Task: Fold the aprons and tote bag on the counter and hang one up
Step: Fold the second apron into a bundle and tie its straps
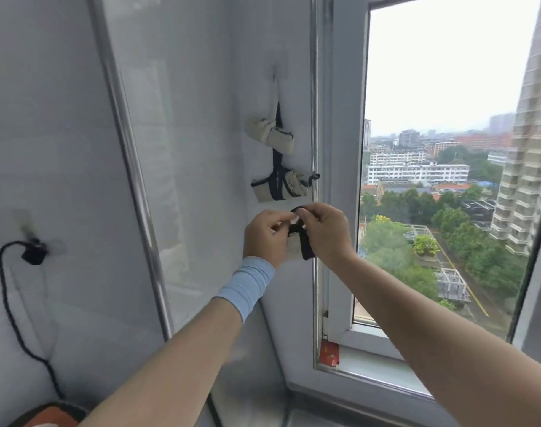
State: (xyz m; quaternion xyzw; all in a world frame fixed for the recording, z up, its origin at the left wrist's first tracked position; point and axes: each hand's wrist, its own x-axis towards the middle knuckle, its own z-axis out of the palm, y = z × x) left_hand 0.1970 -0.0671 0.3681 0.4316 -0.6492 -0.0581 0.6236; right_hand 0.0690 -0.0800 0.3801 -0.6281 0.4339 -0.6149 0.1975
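Note:
Two rolled beige bundles hang on the white wall from a dark strap under a hook [275, 76]: the upper bundle [270, 135] and the lower bundle [283, 184] with dark trim. Just below them, my left hand [267, 238] and my right hand [323, 232] are raised together, both pinching a black strap [304, 241] that loops over my fingers and hangs down between them. A bit of beige cloth [292, 246] shows behind the strap. My left wrist wears a light blue band.
A window [441, 167] with a metal frame fills the right side. A second wall hook [27, 229] at the left holds a black cable [7, 300] that runs down to an orange object [52, 416] at the bottom left.

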